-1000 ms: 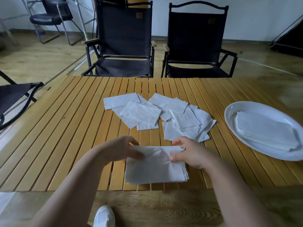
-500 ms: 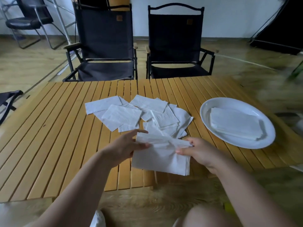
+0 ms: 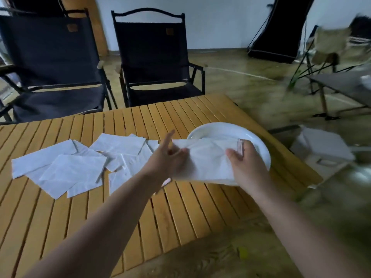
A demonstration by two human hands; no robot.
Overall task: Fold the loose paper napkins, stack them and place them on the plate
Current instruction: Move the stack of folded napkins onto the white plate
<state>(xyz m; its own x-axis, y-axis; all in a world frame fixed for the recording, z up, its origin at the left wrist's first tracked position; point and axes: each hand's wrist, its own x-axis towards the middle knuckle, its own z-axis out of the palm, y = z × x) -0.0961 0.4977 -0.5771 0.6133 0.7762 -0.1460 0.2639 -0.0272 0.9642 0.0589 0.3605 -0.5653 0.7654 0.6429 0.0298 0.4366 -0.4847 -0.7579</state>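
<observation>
1. Right now a folded stack [image 3: 208, 159] of napkins is being held over the white plate [image 3: 224, 129] at the right end of the bench [image 3: 180, 207]. The stack's right part covers the plate and its left end sticks out past the rim. I can't tell if it's touching down yet or just above.
2. The right hand [image 3: 247, 163] has it properly, with the thumb on top and the fingers curled round the far edge.
3. The left hand [image 3: 170, 157] is at the stack's left end with one finger sticking up. It's too blurry to say whether it's pinching the paper or just touching it.
4. So I'd call this batch folded, stacked and pretty much delivered. Anything else on the plate is hidden under the stack.
5. What's left is a whole spread of loose napkins [image 3: 70, 169] lying flat and overlapping on the bench, just left of the plate. None of them look gathered into a pile.
6. My guess is it's roughly midway, with at least one more round of fold, stack and carry to go.
7. There are two dark chairs [image 3: 156, 57] behind the bench, not involved.
</observation>
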